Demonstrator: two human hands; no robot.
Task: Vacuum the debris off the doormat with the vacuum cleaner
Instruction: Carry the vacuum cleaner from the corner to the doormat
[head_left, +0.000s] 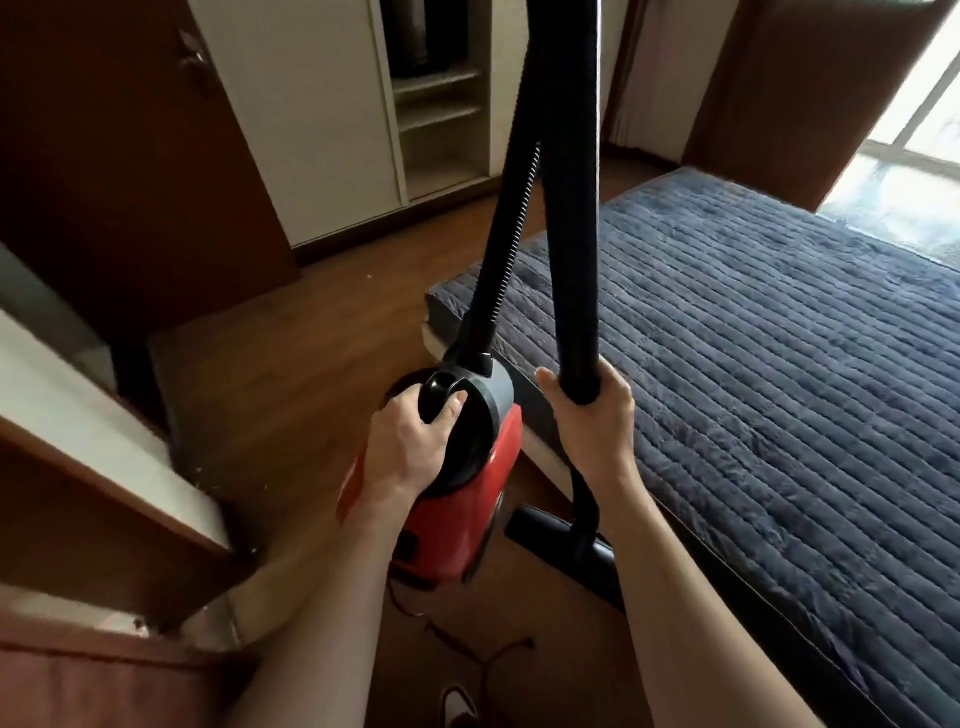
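Observation:
A red vacuum cleaner (467, 499) with a black and grey top hangs above the wooden floor at centre. My left hand (410, 441) grips its black carry handle. My right hand (592, 415) is closed around the lower end of the thick black tube (569, 208), which rises out of the top of the frame. A ribbed black hose (506, 244) runs from the cleaner's top upward beside the tube. The black floor nozzle (556, 540) lies below my right wrist, by the bed's edge. No doormat is in view.
A bed with a dark blue quilted cover (779, 364) fills the right side. White cupboard doors and open shelves (436, 104) stand at the back, with a brown door (130, 156) at left. A power cord (467, 644) trails on the floor near my shoe (457, 701).

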